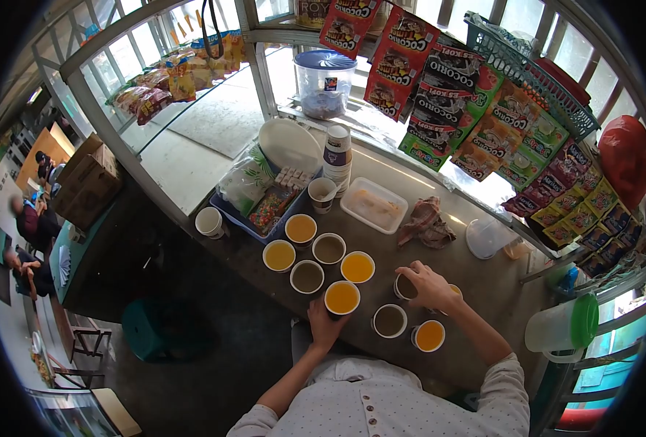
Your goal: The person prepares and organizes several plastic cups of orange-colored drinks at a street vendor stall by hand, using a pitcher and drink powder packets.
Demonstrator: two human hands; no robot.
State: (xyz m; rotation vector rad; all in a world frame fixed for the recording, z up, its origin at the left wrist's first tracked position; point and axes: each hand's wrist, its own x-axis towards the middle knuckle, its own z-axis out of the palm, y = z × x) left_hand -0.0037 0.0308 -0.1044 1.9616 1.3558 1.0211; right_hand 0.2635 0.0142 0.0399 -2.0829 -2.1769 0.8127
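My left hand (326,328) is wrapped round a paper cup of orange drink (342,297) near the table's front edge. Over on the right, my right hand (428,286) grips the rim of a cup of brownish drink (406,288) from above. Beneath that hand another cup with orange drink (455,290) is partly hidden. Closer to me stand a brown-drink cup (389,321) and an orange-drink cup (430,336). Several more filled cups, among them an orange one (358,267) and a brown one (307,277), are grouped beyond my left hand.
Behind the cups are a blue basket (228,206) of packets, a stack of paper cups (337,164), a plastic container (374,205) and a crumpled cloth (426,223). Drink sachets (450,87) hang above. A green-lidded pitcher (560,328) stands right. Several people are in the background left.
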